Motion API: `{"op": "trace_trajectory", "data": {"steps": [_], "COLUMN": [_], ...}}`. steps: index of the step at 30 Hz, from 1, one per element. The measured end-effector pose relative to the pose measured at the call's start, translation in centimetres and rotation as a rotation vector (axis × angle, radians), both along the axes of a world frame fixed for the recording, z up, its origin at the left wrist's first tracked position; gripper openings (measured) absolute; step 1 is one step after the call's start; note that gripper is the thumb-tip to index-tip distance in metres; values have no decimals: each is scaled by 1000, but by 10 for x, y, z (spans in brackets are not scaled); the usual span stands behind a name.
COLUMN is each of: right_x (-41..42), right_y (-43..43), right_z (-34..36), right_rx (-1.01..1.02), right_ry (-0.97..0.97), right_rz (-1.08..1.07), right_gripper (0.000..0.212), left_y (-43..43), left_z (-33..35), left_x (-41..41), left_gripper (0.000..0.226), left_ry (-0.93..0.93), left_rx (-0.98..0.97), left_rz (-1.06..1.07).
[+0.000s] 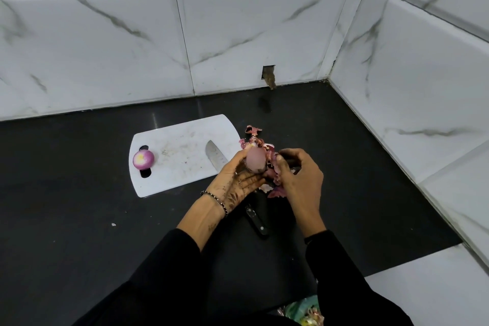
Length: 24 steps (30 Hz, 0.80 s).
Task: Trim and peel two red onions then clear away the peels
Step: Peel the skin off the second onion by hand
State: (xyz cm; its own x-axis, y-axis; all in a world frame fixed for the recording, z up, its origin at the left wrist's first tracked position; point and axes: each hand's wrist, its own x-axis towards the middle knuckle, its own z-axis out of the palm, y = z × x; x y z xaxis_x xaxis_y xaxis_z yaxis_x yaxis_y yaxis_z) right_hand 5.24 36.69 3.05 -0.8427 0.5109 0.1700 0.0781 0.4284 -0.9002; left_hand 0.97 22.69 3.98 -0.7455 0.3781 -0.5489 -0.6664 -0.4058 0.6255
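My left hand [239, 182] holds a pale pink onion [254, 161], its smooth peeled side up, above the counter just right of the white cutting board [174, 164]. My right hand [301, 177] pinches loose red skin hanging off that onion's right side. A second onion [143, 159], trimmed and peeled, sits at the board's left end by the handle slot. A heap of red peels [255, 140] lies on the black counter beyond and under my hands. The knife lies across the board's right edge, with its blade [215, 156] on the board and its black handle [256, 219] below my left wrist.
The black counter [79, 219] runs to marble-tiled walls behind and at right, meeting in a corner. A small hole [269, 75] is cut in the back wall tile. A bag with scraps [304, 311] shows below the counter's front edge. A white crumb [113, 224] lies at left.
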Motion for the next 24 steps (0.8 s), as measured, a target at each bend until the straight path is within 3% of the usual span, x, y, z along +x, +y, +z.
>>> {"op": "trace_trajectory", "data": {"steps": [7,12,17,24], "right_x": [-11,1,6,4], "right_y": [16,11,12,14], "right_z": [-2,11,5,2], "right_rx": [272,135,229,64], "right_ry": [-90,56,123,168], "right_rz": [118,229,304,217], "right_gripper": [13,15,34,21], "left_y": [3,13,22,28], "left_z": [0,2,-1,-11], "left_x": [-2,1,-3,-14], "left_gripper": [31,19,28,34], "left_ry": [-15,12,7,-4], "left_rx": [12,29,1,-124], "left_rz": [59,58,72,74]}}
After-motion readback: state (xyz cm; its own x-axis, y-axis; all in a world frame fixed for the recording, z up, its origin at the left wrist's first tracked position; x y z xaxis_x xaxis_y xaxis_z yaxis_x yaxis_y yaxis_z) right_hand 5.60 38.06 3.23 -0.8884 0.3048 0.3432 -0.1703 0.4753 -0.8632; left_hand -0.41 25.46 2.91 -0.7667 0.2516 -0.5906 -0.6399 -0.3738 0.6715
